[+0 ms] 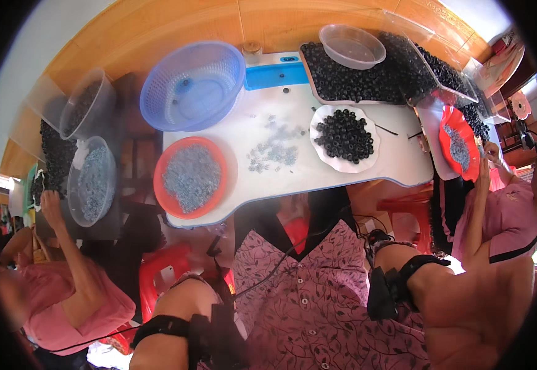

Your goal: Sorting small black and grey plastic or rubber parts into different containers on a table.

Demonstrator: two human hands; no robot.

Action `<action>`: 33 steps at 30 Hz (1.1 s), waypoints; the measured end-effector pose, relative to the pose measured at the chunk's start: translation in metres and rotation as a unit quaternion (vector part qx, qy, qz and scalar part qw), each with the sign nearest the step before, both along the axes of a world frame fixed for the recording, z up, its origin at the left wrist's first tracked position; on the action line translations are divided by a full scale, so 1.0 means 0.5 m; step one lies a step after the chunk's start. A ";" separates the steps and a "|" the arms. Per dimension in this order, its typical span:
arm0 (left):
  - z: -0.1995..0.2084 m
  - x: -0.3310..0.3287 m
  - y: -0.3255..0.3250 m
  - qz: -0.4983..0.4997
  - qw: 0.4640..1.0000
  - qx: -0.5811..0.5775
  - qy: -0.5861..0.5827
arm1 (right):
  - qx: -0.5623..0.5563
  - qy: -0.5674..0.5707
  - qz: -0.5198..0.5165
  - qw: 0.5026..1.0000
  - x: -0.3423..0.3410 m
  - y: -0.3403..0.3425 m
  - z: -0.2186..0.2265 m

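Both my forearms are raised close to the camera with dark straps around them. My left hand [157, 356] is mostly cut off by the lower edge; its fingers are out of sight. At the lower right, my right hand [475, 317] is large and shadowed, its fingers not distinguishable. Neither hand touches anything on the white table [256, 191]. On the table, a red bowl [160, 196] holds small pale translucent pieces [193, 177]. More pale pieces [274, 151] lie loose in the middle. A white scalloped plate [324, 163] carries small black round pieces [344, 137].
A blue basket [151, 111] stands at the back left, beside a blue tray [274, 75]. At the back right, a clear bowl [352, 52] rests on a tray of black pieces [367, 86]. People in pink work at left [77, 290] and right [497, 216]. A dark cable [281, 256] crosses my lap.
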State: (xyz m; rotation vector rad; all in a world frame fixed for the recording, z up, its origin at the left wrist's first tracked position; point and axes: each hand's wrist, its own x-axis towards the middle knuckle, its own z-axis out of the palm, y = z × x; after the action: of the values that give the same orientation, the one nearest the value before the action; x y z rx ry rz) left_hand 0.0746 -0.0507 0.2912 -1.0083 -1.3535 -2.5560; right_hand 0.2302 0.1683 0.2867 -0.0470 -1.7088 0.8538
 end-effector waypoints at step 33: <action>-0.041 0.069 0.001 -0.320 0.911 0.257 -0.036 | -0.076 -0.053 0.118 0.989 0.153 -0.024 -0.005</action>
State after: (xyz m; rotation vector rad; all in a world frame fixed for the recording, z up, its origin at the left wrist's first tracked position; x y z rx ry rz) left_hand 0.1089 -0.0504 0.2706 -1.4108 -0.2956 -3.1547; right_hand 0.3069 0.1561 0.2840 0.0084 -1.7683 1.1749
